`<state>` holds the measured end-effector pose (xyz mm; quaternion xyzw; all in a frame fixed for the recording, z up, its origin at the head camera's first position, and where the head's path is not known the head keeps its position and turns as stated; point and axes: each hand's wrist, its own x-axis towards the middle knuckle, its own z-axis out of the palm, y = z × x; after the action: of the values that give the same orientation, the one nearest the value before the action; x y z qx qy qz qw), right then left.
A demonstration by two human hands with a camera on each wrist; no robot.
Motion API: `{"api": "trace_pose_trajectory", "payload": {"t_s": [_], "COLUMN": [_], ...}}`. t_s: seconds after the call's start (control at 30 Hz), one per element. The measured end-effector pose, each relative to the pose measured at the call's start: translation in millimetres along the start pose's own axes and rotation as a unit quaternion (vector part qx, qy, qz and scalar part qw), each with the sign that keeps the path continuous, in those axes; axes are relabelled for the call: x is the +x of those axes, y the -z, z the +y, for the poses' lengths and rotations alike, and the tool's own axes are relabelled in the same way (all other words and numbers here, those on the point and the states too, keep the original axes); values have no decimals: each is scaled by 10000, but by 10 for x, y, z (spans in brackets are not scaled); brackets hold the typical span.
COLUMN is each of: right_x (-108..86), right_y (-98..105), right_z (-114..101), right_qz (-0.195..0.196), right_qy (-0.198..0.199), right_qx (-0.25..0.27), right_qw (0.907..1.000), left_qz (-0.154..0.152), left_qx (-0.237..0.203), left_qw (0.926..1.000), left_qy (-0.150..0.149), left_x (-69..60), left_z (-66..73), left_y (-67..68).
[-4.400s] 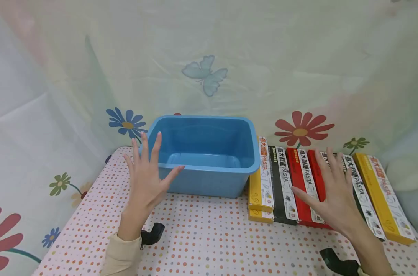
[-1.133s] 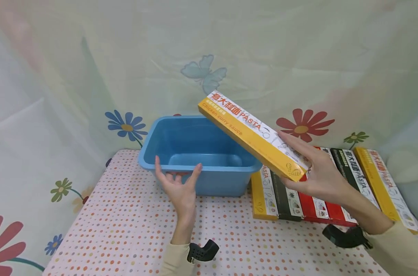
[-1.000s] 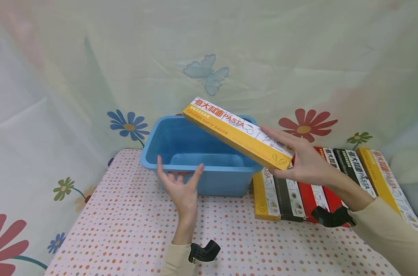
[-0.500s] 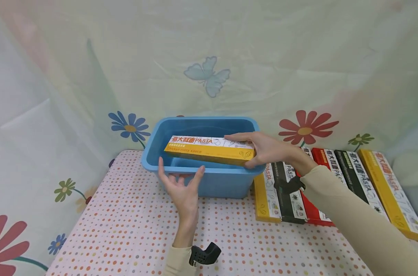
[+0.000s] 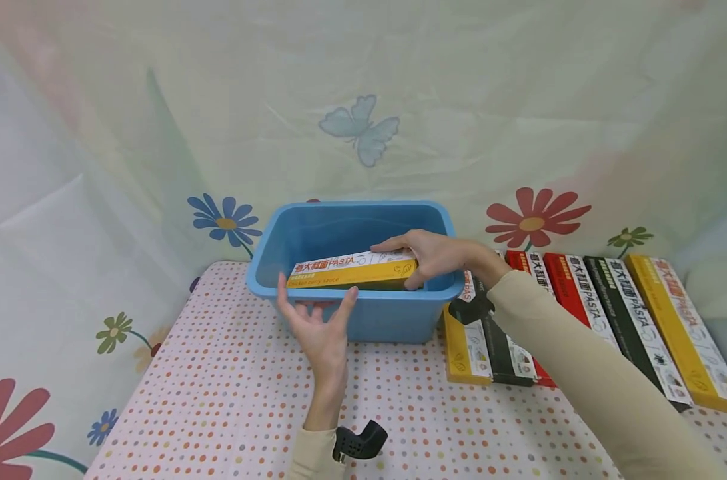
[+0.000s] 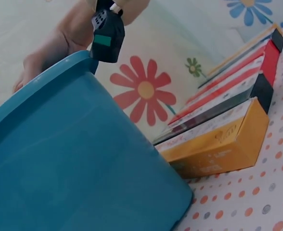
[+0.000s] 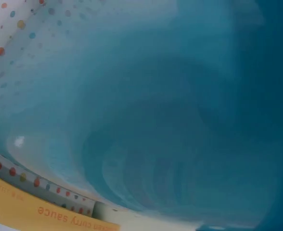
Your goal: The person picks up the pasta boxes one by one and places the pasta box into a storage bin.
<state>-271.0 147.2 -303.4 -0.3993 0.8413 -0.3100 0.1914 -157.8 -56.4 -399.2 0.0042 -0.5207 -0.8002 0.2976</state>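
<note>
The right hand (image 5: 438, 255) grips a yellow-and-white pasta box (image 5: 351, 270) by its right end, thumb on the near side, fingers on the far side. The box lies lengthwise inside the blue plastic bin (image 5: 393, 320), its right end slightly higher than its left. At the bin's near rim the left hand (image 5: 316, 333) holds on, index finger and thumb over the rim, other fingers curled below it. In the left wrist view the bin's wall (image 6: 83, 159) fills the left side, with part of the right hand (image 6: 33, 70) above its rim. Blue plastic (image 7: 156, 120) covers most of the right wrist view.
Right of the bin stands a row of pasta boxes: yellow (image 5: 468, 347), black (image 5: 510, 353), red (image 5: 573, 287), black (image 5: 639, 333) and yellow (image 5: 687, 333). The right forearm (image 5: 579, 373) passes over several. A dotted cloth (image 5: 231, 400) covers the table; a flowered curtain hangs behind.
The right hand has carried the yellow pasta box leftward and down into the bin, levelling it. The left hand came to the bin's rim earlier and has stayed there over the last second.
</note>
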Motion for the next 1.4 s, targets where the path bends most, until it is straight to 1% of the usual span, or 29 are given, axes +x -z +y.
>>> {"api": "trace_pose_trajectory", "payload": {"t_s": [0.1,0.27,0.37,0.47,0.63,0.73,0.8,1.07,1.3,1.4], "right_x": [49,184,253,286,297,295,295,316,296,283], "right_y": [-29,-95,-118,-129,-124,-108,-97,-72,-43,-29], "right_z": [14,54,63,76,80,69,62,69,53,51], "right_qz": [-66,-297,-409,-518,-750,-786,-786,-851,-894,-890], "right_qy": [10,26,27,-51,-437,-608,-679,-773,-923,-935], "right_qx": [12,41,95,151,-5,-79,-39,-61,-41,-35], "right_qw": [10000,9995,9991,9985,9962,9950,9946,9934,9917,9916], "left_qz": [-16,27,52,99,147,130,117,106,138,124], "left_qx": [56,110,109,98,79,66,52,14,112,37], "left_qw": [10000,9999,9999,9999,9998,9999,9999,9999,9998,9999], "left_qy": [-2,89,93,94,98,55,25,-11,2,-2], "left_x": [8,11,24,24,15,21,28,42,46,42], "left_z": [8,25,27,25,12,4,0,9,-3,3], "left_y": [14,52,71,87,102,98,93,83,86,79]}}
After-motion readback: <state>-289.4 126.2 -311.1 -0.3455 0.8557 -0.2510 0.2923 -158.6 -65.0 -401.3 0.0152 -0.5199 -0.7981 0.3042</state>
